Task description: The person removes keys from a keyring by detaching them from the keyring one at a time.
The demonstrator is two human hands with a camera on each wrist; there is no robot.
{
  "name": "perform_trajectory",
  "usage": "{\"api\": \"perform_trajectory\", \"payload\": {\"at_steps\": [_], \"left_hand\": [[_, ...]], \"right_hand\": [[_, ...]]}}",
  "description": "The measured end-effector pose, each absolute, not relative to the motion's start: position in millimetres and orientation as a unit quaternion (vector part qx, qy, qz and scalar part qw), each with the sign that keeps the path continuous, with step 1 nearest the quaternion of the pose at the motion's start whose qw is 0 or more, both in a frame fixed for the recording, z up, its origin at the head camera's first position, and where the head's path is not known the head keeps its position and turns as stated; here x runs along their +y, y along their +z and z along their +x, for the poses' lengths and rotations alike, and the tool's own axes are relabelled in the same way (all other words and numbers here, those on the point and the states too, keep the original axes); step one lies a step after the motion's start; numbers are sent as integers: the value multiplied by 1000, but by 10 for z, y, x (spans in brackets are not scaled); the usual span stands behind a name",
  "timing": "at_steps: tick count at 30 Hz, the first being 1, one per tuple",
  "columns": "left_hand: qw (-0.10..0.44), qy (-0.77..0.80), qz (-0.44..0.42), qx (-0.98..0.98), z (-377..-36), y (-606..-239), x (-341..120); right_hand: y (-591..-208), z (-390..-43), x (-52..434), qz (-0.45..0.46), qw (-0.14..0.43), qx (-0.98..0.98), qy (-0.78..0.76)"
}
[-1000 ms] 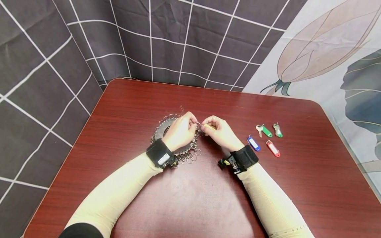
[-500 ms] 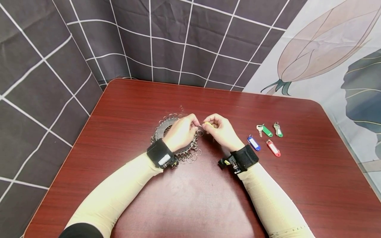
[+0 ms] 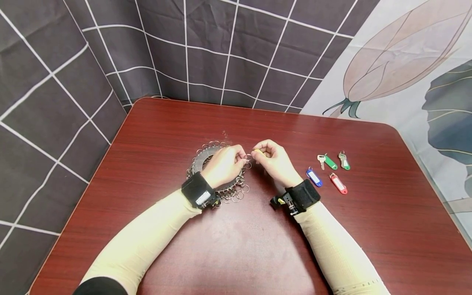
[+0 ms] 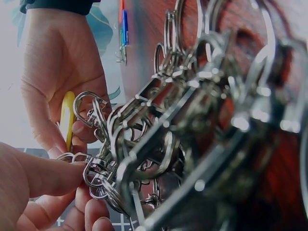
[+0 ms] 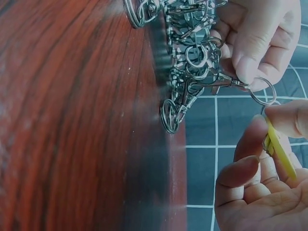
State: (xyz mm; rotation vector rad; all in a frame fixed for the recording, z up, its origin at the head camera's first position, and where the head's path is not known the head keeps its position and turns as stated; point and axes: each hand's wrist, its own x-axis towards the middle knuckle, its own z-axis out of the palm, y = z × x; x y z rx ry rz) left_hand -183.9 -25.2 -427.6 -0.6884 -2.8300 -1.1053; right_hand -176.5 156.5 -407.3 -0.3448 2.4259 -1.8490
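A grey ring-shaped metal disc [image 3: 199, 160], hung all round with swivel clasps and split rings, lies on the table under my left hand [image 3: 225, 164]. Thumb and fingers of that hand pinch one swivel clasp [image 5: 226, 82] at its ring end, seen in the right wrist view. Its split ring [image 5: 274, 91] sticks out toward my right hand [image 3: 275, 163]. There, thumb and forefinger pinch a yellow key tag [image 5: 283, 153] near its small ring, right at the clasp's split ring. The palm partly hides the tag in the head view.
To the right on the red-brown table [image 3: 387, 221] lie a silver key [image 3: 321, 161] with a green key tag [image 3: 330, 162], a second green tag with a key [image 3: 344, 161], a blue key tag [image 3: 314, 178] and a red one [image 3: 338, 184]. Dark checked cloth [image 3: 206, 53] hangs behind.
My right hand has risen slightly toward the far side with the yellow key tag, which shows less now. My left hand has shifted slightly, still pinching the clasp. The disc stays put.
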Motion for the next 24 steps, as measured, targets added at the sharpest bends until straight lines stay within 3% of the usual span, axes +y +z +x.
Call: {"api": "perform_trajectory", "payload": {"at_steps": [7,14,24], "left_hand": [[22,-359,-206,-910,-1835,-4282,-256],[26,-357,-202,-912,-1825,-4257,-262],[14,-372,-193,-908,-1806,-4222,-257]], "right_hand": [[-4080,-1767,1559,-112,45,795,-594],[-4367,-1905,1628,-124,33,807,-576],[-4379,-1912,1625,-126,39,808,-574]]}}
